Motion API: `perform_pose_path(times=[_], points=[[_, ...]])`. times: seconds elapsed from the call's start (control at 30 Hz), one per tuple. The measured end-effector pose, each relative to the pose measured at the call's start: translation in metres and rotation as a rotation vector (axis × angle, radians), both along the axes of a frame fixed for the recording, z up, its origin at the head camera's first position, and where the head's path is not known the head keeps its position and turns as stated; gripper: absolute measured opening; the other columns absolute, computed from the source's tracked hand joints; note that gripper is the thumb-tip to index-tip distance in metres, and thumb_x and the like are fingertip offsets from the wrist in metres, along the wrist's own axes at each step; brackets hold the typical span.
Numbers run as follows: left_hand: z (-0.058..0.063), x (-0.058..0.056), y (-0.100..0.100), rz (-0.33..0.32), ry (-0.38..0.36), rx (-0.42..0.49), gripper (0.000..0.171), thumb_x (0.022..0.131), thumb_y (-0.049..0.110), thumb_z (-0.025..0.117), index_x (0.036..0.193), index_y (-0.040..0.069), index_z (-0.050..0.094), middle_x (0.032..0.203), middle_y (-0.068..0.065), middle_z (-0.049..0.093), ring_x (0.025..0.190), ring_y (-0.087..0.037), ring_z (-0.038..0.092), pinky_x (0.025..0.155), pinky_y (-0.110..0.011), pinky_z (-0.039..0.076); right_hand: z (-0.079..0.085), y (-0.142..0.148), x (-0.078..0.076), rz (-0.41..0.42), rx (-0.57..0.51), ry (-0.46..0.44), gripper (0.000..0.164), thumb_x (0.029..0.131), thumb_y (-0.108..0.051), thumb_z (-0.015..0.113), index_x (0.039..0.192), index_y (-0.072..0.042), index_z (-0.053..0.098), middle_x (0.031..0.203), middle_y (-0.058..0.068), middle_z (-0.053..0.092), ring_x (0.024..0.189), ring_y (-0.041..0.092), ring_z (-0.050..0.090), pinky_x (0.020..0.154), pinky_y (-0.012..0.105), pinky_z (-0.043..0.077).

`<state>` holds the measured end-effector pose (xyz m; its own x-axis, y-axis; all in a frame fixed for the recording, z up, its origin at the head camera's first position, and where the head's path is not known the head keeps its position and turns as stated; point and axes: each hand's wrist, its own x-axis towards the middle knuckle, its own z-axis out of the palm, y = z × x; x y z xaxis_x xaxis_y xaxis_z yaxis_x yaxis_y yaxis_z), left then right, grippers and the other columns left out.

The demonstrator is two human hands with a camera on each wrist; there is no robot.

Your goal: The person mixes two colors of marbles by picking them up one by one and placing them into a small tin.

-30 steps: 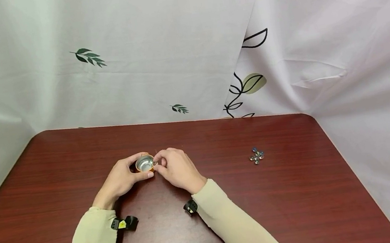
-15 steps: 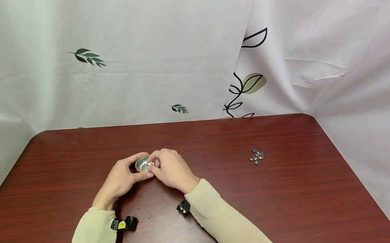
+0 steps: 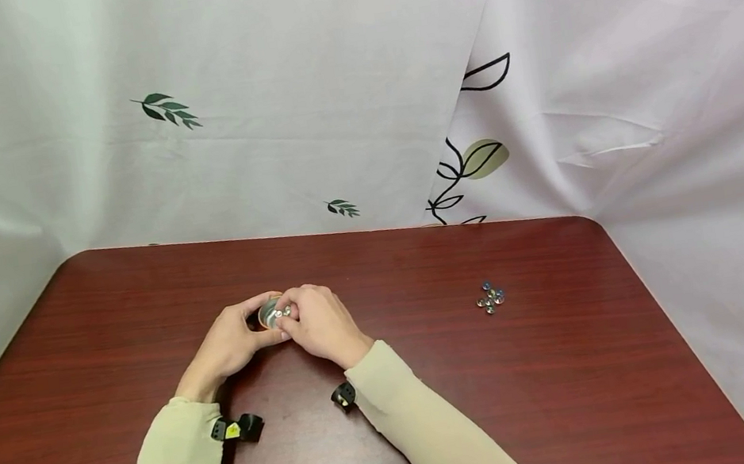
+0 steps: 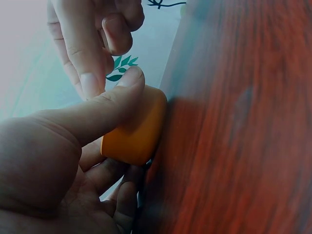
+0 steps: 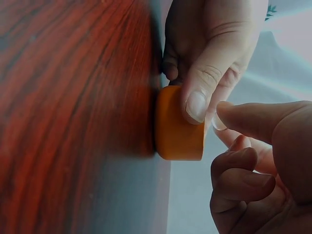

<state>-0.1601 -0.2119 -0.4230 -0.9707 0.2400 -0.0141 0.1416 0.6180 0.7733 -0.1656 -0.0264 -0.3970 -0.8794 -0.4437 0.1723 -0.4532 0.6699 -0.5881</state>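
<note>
Near the middle of the worktop (image 3: 579,361), a little toward its left edge, a small orange cup (image 4: 135,127) with a silvery inside is stood on the wood and is gripped by the left hand (image 3: 230,343). Its thumb is laid across the near wall of the cup, as the left wrist view shows, and its other fingers (image 5: 214,63) are curled round the far wall; the open mouth is turned upward.

Directly over that mouth, the right hand (image 3: 320,326) is held, coming in from the cup's right side. Its thumb and forefinger are pressed together in a pinch, and a small clear bead (image 5: 218,123) is seen caught at the thumb tip in the right wrist view; the remaining fingers are folded into the palm. The bead is thus placed above the rim and just inside it, so the cup lies straight below the pinching fingers, with the left thumb close beside them. Whether the bead is touching the rim cannot be told.

Both hands are almost in contact over the cup, the right slightly nearer the front edge of the worktop. Well apart from them, toward the right edge, a small cluster of beads (image 3: 490,297) is left lying on the wood. Behind the far edge a pale cloth (image 3: 319,71) printed with leaves is hung.
</note>
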Motion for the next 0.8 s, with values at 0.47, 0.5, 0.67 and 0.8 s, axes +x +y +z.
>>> perform_pose_path(times=[0.47, 0.5, 0.67, 0.8], points=[[0.0002, 0.0005, -0.0005, -0.001, -0.003, 0.011, 0.065, 0.087, 0.023, 0.082, 0.142, 0.002, 0.056, 0.127, -0.019, 0.065, 0.108, -0.027, 0.06, 0.09, -0.041, 0.045, -0.0057, -0.004, -0.0029, -0.024, 0.018, -0.021, 0.012, 0.092, -0.02, 0.074, 0.101, -0.012, 0.076, 0.078, -0.007, 0.057, 0.068, 0.005, 0.051, 0.059, 0.017, 0.04], [0.0001, 0.0005, -0.0004, -0.002, -0.002, 0.013, 0.065, 0.087, 0.023, 0.082, 0.142, 0.002, 0.056, 0.128, -0.019, 0.065, 0.108, -0.027, 0.06, 0.09, -0.041, 0.045, -0.0059, -0.0039, -0.0029, -0.025, 0.018, -0.023, 0.013, 0.092, -0.021, 0.074, 0.101, -0.012, 0.076, 0.078, -0.007, 0.057, 0.068, 0.005, 0.051, 0.06, 0.017, 0.04], [-0.0001, 0.0002, -0.0001, -0.007, 0.007, 0.014, 0.063, 0.087, 0.023, 0.082, 0.141, 0.003, 0.057, 0.125, -0.019, 0.066, 0.106, -0.027, 0.061, 0.089, -0.041, 0.045, -0.0057, -0.0031, -0.0029, -0.024, 0.029, -0.038, 0.016, 0.093, -0.023, 0.074, 0.103, -0.011, 0.076, 0.079, -0.006, 0.06, 0.068, 0.005, 0.053, 0.061, 0.017, 0.042], [0.0002, 0.0002, 0.0001, -0.007, 0.009, 0.014, 0.062, 0.086, 0.023, 0.082, 0.14, 0.003, 0.058, 0.123, -0.018, 0.067, 0.103, -0.025, 0.061, 0.087, -0.039, 0.046, -0.006, -0.0028, -0.0034, -0.02, 0.033, -0.036, 0.016, 0.093, -0.023, 0.074, 0.103, -0.011, 0.076, 0.08, -0.006, 0.062, 0.069, 0.004, 0.054, 0.061, 0.017, 0.042]])
